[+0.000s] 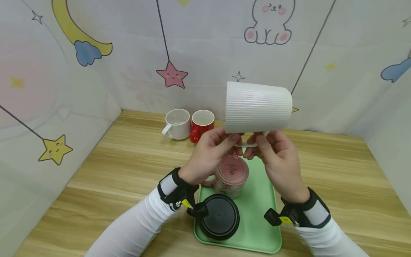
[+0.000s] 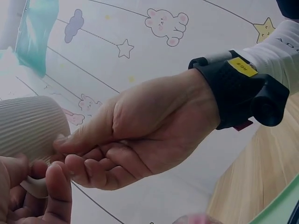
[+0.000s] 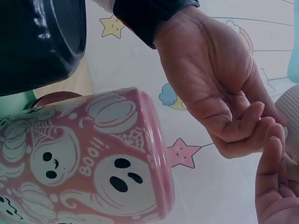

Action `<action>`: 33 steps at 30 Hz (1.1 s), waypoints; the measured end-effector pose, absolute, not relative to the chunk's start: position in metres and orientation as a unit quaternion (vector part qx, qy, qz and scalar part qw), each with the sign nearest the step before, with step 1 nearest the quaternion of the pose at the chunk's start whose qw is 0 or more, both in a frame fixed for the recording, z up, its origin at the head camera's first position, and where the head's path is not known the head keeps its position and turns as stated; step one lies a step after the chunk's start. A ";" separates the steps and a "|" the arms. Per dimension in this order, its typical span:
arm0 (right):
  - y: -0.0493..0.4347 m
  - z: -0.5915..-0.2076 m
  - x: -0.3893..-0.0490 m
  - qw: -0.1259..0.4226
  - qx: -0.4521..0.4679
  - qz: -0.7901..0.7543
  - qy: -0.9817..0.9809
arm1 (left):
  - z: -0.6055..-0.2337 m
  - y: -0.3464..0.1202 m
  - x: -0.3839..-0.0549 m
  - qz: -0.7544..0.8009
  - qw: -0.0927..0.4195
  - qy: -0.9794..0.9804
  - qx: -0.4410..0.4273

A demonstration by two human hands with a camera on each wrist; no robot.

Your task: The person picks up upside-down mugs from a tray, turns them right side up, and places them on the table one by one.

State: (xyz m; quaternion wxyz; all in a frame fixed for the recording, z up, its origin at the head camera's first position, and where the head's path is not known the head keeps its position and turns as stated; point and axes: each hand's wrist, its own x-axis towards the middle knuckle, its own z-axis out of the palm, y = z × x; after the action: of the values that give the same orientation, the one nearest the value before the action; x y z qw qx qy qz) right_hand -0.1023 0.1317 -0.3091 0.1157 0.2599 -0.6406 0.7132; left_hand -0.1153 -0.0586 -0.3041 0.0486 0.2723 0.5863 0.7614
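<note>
A white ribbed mug (image 1: 258,107) is held up sideways above the tray, its wider end to the left and its handle (image 1: 245,145) hanging down. My left hand (image 1: 208,155) pinches the handle from the left, thumb close under the mug's side. From the right, my right hand (image 1: 282,164) pinches the same handle with thumb and fingers. The left wrist view shows the ribbed side (image 2: 28,126) by both hands' fingertips. Beneath the hands, a pink mug (image 3: 93,163) with ghosts and pumpkins stands upside down on the green tray (image 1: 260,228).
A black cup (image 1: 219,217) stands bottom up at the tray's near left. Toward the back of the wooden table (image 1: 138,153), a white mug (image 1: 178,123) and a red mug (image 1: 203,123) stand side by side, openings up. A patterned cloth wall (image 1: 128,78) rises behind.
</note>
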 end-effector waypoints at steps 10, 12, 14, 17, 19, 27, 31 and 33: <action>0.137 -0.309 -0.109 0.083 0.259 0.675 -0.686 | -0.309 -0.060 -0.118 0.750 0.043 0.590 0.297; 0.138 -0.309 -0.110 0.074 0.259 0.669 -0.692 | -0.309 -0.060 -0.119 0.750 0.038 0.589 0.298; 0.139 -0.309 -0.110 0.064 0.255 0.662 -0.701 | -0.309 -0.059 -0.120 0.754 0.035 0.585 0.298; 0.140 -0.308 -0.111 0.050 0.249 0.655 -0.712 | -0.307 -0.061 -0.121 0.761 0.034 0.576 0.296; 0.142 -0.307 -0.111 0.042 0.247 0.649 -0.718 | -0.306 -0.063 -0.122 0.764 0.031 0.574 0.293; 0.150 -0.300 -0.107 0.057 0.259 0.617 -0.741 | -0.306 -0.071 -0.136 0.752 -0.011 0.612 0.243; 0.153 -0.295 -0.102 0.076 0.275 0.597 -0.750 | -0.310 -0.079 -0.149 0.728 -0.035 0.640 0.241; 0.156 -0.291 -0.100 0.085 0.282 0.590 -0.752 | -0.313 -0.084 -0.156 0.718 -0.042 0.651 0.242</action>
State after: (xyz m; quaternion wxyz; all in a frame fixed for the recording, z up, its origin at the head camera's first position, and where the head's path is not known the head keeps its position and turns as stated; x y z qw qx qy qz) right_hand -0.0995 0.1555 -0.2913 0.0849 0.2820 -0.7518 0.5900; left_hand -0.1561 -0.0838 -0.3131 -0.0416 0.2420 0.6511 0.7182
